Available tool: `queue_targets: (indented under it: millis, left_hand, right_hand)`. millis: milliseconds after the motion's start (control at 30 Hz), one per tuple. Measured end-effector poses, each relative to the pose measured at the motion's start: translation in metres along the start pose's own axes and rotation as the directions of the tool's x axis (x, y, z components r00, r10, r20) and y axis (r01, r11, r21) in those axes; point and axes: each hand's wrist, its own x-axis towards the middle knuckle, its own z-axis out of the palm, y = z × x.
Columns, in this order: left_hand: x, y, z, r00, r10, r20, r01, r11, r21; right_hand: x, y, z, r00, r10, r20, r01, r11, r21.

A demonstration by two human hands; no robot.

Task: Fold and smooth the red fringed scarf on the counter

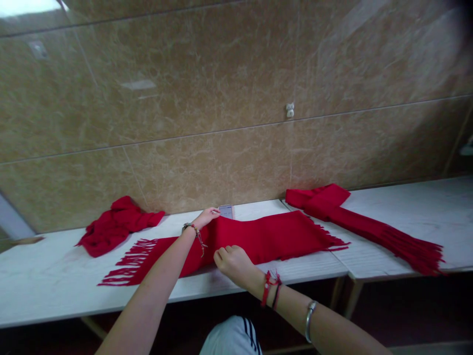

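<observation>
Dim, soft indoor light with glare at the top-left corner, a dark smudge top right, and bowed wide-angle edges.

The rear wall (221,98) is clad in large brown, marble-patterned tiles. Thin pale grout lines cross it at a slant. A small white fitting (290,110) sits on one vertical joint. A bright light patch (25,7) shows at the top left corner, and a fainter reflection (138,85) lies on a tile below it. Two white surfaces stand against the wall, a left surface (48,291) and a right surface (414,212), with their edges just beside each other. Slanted legs (353,296) show beneath that junction. The space underneath is dark.
</observation>
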Motion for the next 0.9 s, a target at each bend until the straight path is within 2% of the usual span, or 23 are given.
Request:
queue_targets:
  millis: [133,233,333,467,600,700,800,900]
  left_hand:
    - [0.009,0.033,0.006,0.999,0.053,-0.001,-0.054,0.998,-0.025]
    - [0.026,0.065,0.023,0.994,0.111,0.013,-0.111,0.993,-0.034]
    - [0.050,0.097,0.053,0.983,0.177,0.044,-0.175,0.984,-0.040]
    - [0.083,0.135,0.113,0.960,0.256,0.115,-0.253,0.967,-0.036]
    - [0.108,0.156,0.183,0.933,0.296,0.204,-0.305,0.952,0.017]
    - [0.120,0.155,0.227,0.919,0.292,0.265,-0.328,0.939,0.100]
    - [0.125,0.143,0.253,0.906,0.284,0.313,-0.350,0.919,0.181]
    - [0.127,0.130,0.264,0.884,0.294,0.364,-0.387,0.897,0.216]
  right_hand:
    - [-0.013,0.032,-0.027,0.998,0.006,-0.059,-0.010,0.997,-0.071]
    - [-0.030,0.063,-0.050,0.998,0.028,-0.055,-0.035,0.990,-0.135]
    - [-0.057,0.098,-0.069,0.996,0.065,-0.054,-0.075,0.974,-0.212]
    - [-0.105,0.139,-0.081,0.985,0.156,-0.074,-0.171,0.940,-0.296]
    - [-0.154,0.166,-0.073,0.955,0.296,-0.013,-0.287,0.914,-0.287]
    - [-0.181,0.176,-0.053,0.905,0.410,0.116,-0.379,0.899,-0.220]
    - [-0.198,0.180,-0.029,0.844,0.500,0.193,-0.476,0.865,-0.160]
    - [-0.208,0.179,-0.010,0.814,0.544,0.203,-0.531,0.839,-0.123]
